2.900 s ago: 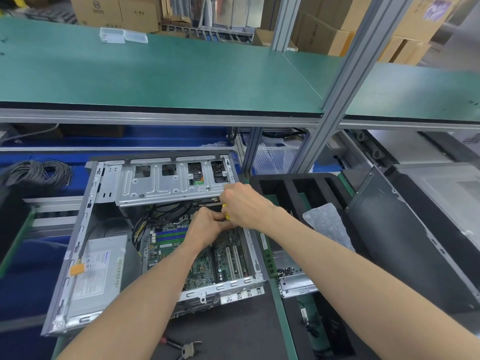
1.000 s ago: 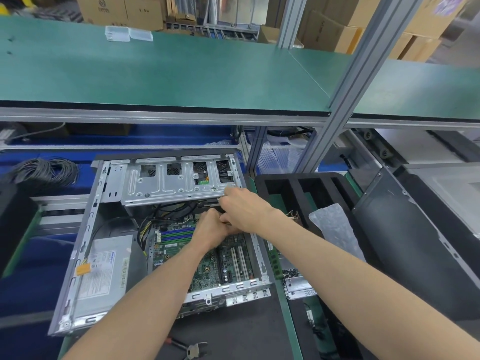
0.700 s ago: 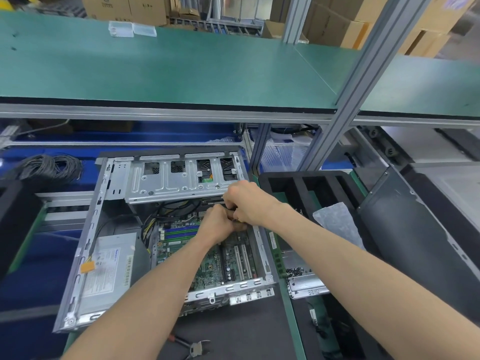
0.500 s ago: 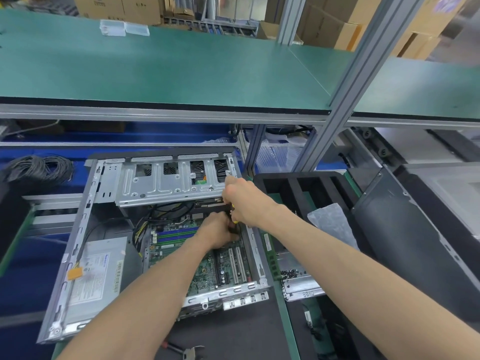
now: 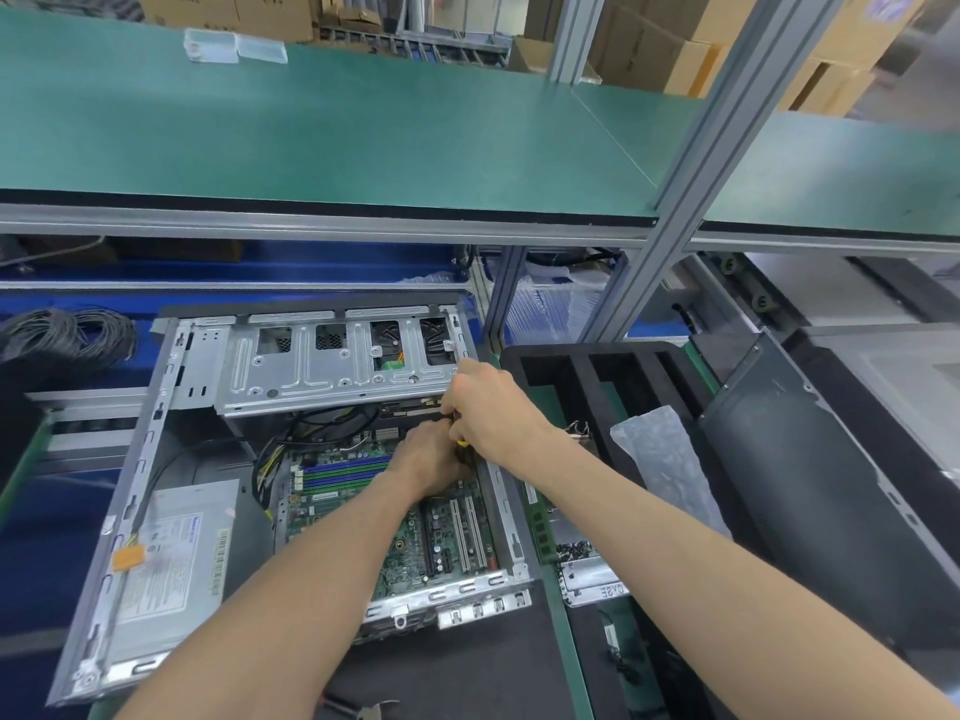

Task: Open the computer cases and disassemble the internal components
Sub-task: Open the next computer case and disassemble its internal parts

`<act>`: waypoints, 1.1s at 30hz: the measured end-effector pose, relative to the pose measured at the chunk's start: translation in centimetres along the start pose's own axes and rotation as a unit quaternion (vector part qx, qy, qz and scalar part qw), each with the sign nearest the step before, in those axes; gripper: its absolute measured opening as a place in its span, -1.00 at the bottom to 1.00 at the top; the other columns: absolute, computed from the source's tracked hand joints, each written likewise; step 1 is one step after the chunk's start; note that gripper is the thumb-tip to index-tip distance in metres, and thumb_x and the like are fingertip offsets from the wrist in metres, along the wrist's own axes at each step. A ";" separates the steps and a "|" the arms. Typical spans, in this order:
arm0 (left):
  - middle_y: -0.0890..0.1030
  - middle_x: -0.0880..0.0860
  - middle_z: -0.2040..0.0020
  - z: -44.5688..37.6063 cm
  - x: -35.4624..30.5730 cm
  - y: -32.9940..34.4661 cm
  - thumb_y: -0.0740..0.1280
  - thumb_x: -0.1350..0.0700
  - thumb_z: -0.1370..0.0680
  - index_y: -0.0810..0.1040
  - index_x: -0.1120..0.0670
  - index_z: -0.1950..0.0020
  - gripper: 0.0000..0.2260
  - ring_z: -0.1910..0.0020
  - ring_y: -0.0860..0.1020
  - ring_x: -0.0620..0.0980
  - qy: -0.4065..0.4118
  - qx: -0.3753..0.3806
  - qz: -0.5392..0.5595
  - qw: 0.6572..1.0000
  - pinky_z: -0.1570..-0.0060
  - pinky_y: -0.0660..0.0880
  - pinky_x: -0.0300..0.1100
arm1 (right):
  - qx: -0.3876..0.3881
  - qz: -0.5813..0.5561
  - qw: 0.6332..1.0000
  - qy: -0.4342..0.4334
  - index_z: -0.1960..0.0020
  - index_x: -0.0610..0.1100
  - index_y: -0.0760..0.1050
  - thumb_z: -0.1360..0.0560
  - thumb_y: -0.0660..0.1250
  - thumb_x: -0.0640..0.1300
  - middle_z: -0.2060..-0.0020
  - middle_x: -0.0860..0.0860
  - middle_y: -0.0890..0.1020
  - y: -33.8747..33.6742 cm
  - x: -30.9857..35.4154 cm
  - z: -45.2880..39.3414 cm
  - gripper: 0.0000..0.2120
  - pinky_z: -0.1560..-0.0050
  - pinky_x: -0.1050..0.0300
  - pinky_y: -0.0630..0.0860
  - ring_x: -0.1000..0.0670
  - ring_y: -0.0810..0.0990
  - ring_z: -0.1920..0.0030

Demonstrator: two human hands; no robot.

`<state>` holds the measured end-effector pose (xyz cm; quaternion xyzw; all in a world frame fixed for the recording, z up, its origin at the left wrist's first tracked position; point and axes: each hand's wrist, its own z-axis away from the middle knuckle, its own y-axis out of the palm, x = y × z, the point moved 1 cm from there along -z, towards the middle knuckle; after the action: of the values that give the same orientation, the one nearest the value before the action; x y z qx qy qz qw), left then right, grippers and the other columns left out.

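A green-topped shelf (image 5: 322,132) on grey aluminium posts (image 5: 691,163) spans the workbench, cardboard boxes (image 5: 727,49) stacked behind it.

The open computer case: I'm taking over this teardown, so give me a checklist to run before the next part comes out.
1. Computer case side open: ok.
2. Motherboard exposed: ok.
3. Right hand grips yellow-handled tool: ok.
4. Left hand at the same spot; what it holds: cannot tell.
5. Power supply still fitted: not ok.
6. Foam tray beside case for parts: ok.
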<state>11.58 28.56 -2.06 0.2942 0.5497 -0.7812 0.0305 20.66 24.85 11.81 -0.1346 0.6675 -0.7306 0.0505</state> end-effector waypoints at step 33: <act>0.12 -0.07 0.48 12.4 3.1 -9.0 0.12 0.15 -0.41 0.21 0.02 0.41 -0.80 0.52 -0.01 -0.13 -0.129 0.004 0.792 0.597 0.64 -0.04 -0.36 | -0.015 -0.203 0.979 0.024 0.04 -0.09 0.48 -0.64 0.27 -0.19 0.13 -0.05 0.65 -0.3 0.9 0.9 -0.91 0.14 0.04 0.53 -0.02 0.59 0.15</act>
<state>0.40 22.12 6.74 0.5106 0.0883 -0.4824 0.7063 20.09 23.84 12.26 -0.2499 0.6381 -0.7188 -0.1167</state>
